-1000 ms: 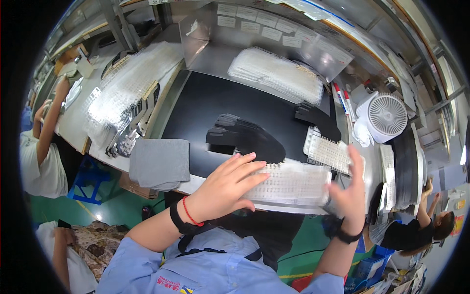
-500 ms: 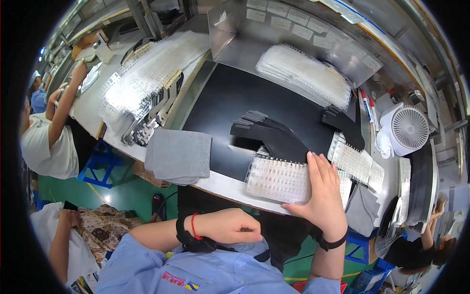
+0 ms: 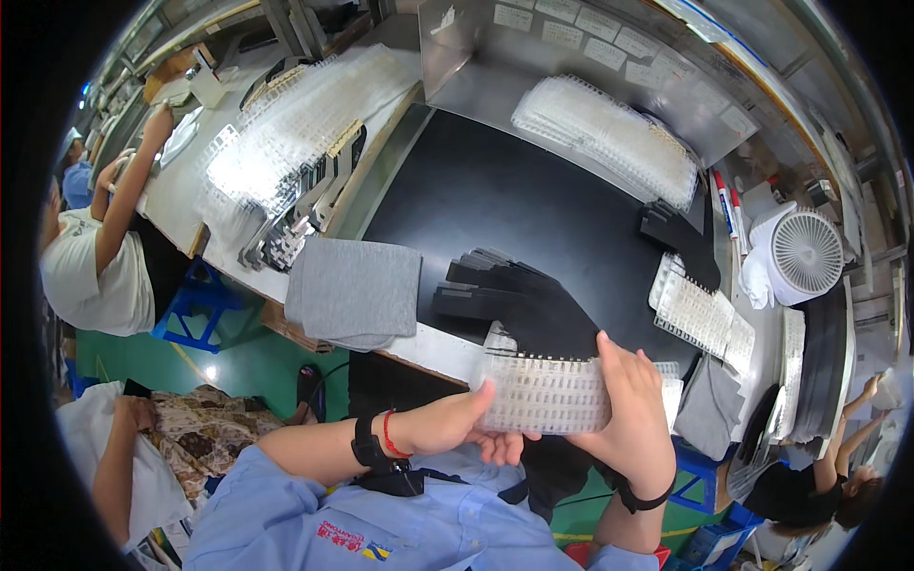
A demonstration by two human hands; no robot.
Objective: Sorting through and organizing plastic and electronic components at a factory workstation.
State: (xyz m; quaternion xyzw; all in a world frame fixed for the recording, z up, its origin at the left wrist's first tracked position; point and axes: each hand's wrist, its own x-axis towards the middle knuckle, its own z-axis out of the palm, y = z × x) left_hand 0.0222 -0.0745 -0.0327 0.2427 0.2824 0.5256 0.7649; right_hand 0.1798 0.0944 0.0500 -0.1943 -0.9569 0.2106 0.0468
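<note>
A stack of translucent, grid-patterned sheets point(image 3: 547, 395) overhangs the near edge of the worktable, with a fan of black angled strips point(image 3: 543, 309) joined along its far side. My left hand point(image 3: 464, 421) grips its left end, the thumb on the upper face and the fingers curled below. At the other end my right hand point(image 3: 630, 407) clasps the stack, with the thumb toward the near edge and the fingers up at the far corner. The fingers' undersides are hidden. The black strips spread over a black mat point(image 3: 495, 200).
A folded grey cloth point(image 3: 352, 290) lies left of the mat. Further sheet stacks sit at the back point(image 3: 609, 138) and on the right point(image 3: 705, 314). A white fan point(image 3: 804, 249) and red-capped markers point(image 3: 727, 209) stand at right. Co-workers sit on both sides.
My left hand has come from in front of my body to the stack's left end. The stack has shifted toward me past the table edge, and my right hand has moved with it.
</note>
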